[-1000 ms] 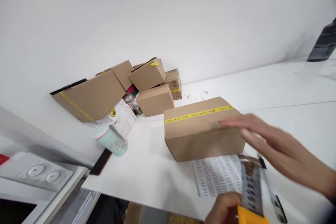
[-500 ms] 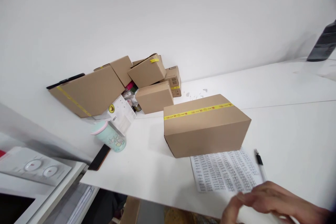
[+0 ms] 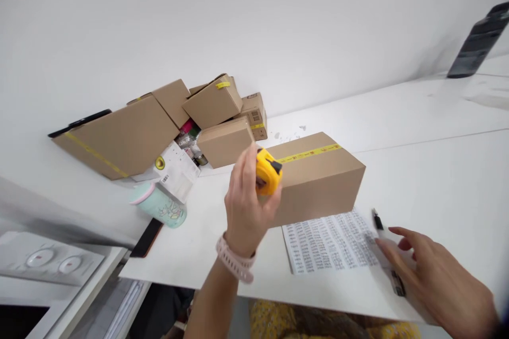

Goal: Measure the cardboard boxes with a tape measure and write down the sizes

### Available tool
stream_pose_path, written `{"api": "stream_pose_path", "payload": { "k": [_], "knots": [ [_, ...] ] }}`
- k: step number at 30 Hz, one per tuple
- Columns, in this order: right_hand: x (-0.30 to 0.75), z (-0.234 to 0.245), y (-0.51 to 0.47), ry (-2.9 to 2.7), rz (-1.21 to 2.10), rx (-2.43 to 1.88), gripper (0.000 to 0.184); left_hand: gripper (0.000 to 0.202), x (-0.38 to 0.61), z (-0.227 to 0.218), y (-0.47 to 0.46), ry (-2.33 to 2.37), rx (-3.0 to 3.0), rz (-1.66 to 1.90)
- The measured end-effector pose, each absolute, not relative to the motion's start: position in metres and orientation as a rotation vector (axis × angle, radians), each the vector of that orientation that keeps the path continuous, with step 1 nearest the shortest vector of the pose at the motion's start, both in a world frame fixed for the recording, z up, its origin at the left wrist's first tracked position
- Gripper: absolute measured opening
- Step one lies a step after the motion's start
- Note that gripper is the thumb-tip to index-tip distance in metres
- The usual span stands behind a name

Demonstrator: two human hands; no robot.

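My left hand [image 3: 244,206] is raised above the white table [image 3: 429,169], fingers closed round a yellow tape measure [image 3: 268,171], just in front of the left end of a cardboard box [image 3: 318,175] sealed with yellow tape. A pink band sits on that wrist. My right hand [image 3: 433,275] lies low at the right, fingers spread, over a pen [image 3: 384,243] beside a printed sheet of numbers [image 3: 330,241]. The sheet lies flat in front of the box.
A heap of cardboard boxes [image 3: 159,127] leans against the wall at the back left. A mint cup [image 3: 158,205] lies on its side next to a dark phone [image 3: 145,237] at the table's edge. A dark object [image 3: 477,39] stands far right.
My left hand has come up from below the table edge with the tape measure to the box's left end. My right hand has drawn back from the box to the pen.
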State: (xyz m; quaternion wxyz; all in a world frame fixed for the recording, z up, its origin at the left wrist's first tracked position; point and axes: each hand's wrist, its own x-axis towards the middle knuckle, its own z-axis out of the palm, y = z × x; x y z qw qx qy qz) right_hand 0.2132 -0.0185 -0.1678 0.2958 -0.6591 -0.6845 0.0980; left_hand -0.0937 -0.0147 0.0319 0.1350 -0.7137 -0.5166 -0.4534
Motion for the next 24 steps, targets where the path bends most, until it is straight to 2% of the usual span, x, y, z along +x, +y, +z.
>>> {"api": "stream_pose_path", "payload": {
  "k": [3,7,13,16,21,24],
  "knots": [
    [0.205,-0.168,-0.026,-1.823,0.256,-1.791,0.043,0.061,-0.092,0.030,0.020,-1.642,-2.059,-1.005],
    [0.211,-0.167,-0.025,-1.951,0.237,-1.859,0.036,0.050,-0.090,0.014,0.034,-1.767,-2.030,-0.794],
    [0.223,-0.166,-0.021,-2.146,0.197,-1.770,0.040,0.079,-0.095,0.014,0.048,-1.726,-2.090,-0.649],
    [0.223,-0.165,-0.028,-2.223,0.050,-1.659,0.044,0.093,-0.099,0.016,0.060,-1.676,-2.142,-0.647],
    [0.222,-0.165,-0.042,-2.312,-0.381,-1.520,0.078,0.103,-0.099,0.013,0.070,-1.654,-2.170,-0.632],
    [0.221,-0.165,-0.045,-2.374,-0.497,-1.447,0.081,0.103,-0.097,0.011,0.073,-1.649,-2.146,-0.647]
  ]
}}
